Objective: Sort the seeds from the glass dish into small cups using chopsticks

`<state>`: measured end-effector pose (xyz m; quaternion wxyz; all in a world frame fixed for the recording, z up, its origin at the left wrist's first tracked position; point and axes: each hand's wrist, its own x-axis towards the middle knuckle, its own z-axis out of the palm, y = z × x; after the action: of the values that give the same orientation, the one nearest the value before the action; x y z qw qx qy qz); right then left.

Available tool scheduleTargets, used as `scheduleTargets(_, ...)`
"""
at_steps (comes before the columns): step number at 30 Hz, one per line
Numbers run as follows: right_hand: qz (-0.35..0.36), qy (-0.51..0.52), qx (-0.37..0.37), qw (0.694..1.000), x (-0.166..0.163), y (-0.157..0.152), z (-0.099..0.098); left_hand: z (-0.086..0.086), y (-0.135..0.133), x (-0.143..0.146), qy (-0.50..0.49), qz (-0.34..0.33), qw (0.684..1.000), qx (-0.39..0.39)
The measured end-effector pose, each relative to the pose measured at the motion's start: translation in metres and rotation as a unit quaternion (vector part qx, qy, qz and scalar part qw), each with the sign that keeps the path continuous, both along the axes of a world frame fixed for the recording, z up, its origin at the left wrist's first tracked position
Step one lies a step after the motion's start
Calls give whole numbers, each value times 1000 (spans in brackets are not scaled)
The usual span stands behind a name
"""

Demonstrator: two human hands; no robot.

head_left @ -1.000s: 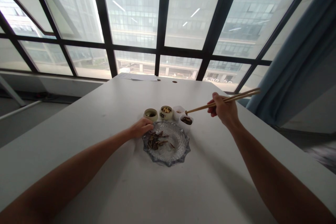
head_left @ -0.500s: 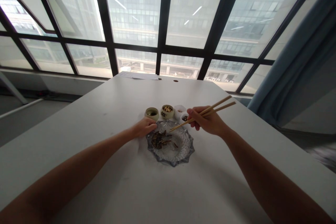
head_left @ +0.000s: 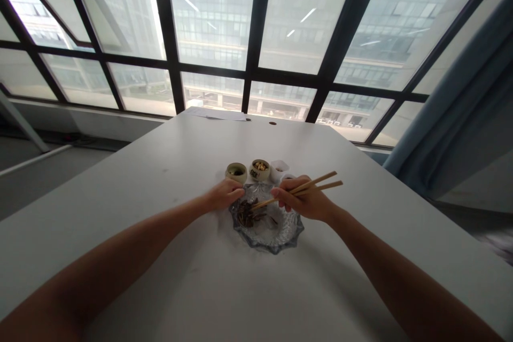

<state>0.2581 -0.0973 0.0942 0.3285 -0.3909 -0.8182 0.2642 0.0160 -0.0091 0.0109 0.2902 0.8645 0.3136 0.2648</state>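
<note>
A scalloped clear glass dish (head_left: 276, 239) sits mid-table with a small heap of dark seeds (head_left: 250, 215) on its left side. My left hand (head_left: 224, 194) rests on the dish's left rim, fingers curled against it. Over the dish's far side, my right hand (head_left: 302, 200) is closed round a pair of wooden chopsticks (head_left: 298, 191) whose tips point down-left into the seed heap. Behind the dish stand two small round cups: one with dark contents (head_left: 236, 171), one with pale nuts (head_left: 259, 169).
A small white square cup (head_left: 279, 168) stands right of the round cups; another is mostly hidden behind my right hand. The white table (head_left: 160, 181) runs to a large black-framed window. A sheet of paper (head_left: 216, 113) lies at the far edge. A blue curtain (head_left: 460, 117) hangs at right.
My right hand has swung the chopsticks left and down, from above the white cups to the seed heap in the dish. The left hand has stayed on the rim.
</note>
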Motion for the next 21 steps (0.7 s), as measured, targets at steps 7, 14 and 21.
scheduleTargets(7, 32, -41, 46, 998, -2, -4, 3, -4, -7, -5, -93, 75, 980, 157)
scheduleTargets(14, 30, 1, 4, 1000, -3, -2, -2, -4, 4, -6, -171, 212, 918, 288)
scheduleTargets(21, 17, -2, 11, 1000, -5, -2, -4, -24, 26, -6, -99, 242, 949, 174)
